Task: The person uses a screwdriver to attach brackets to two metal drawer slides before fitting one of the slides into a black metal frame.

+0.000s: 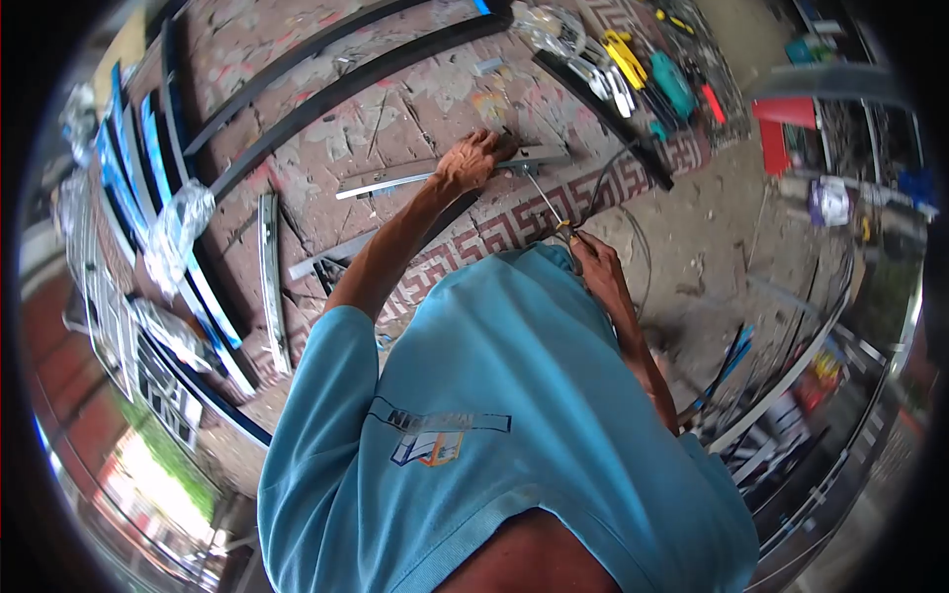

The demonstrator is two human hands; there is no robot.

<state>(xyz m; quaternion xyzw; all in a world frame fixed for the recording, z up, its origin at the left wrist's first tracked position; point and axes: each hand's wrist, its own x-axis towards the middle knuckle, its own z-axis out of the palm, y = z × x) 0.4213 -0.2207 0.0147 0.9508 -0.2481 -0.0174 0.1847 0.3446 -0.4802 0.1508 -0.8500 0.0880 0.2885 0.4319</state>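
Observation:
My left hand (470,160) is closed over a narrow metal profile (386,185) that lies on the patterned mat, pressing it down near its middle. My right hand (600,265) grips the handle of a screwdriver (546,201), close to the front of my blue shirt. Its long thin shaft slants up and left, and the tip meets the profile just right of my left hand. Whatever the tip touches is too small to make out. A dark bar (450,219) lies partly under my left forearm.
Long black frame bars (361,84) lie beyond my hands. Blue-filmed strips (133,163) and a metal channel (269,282) are on the left. Yellow-handled pliers (625,59) and a teal power tool (674,87) lie at upper right. A cable (641,252) runs by my right hand.

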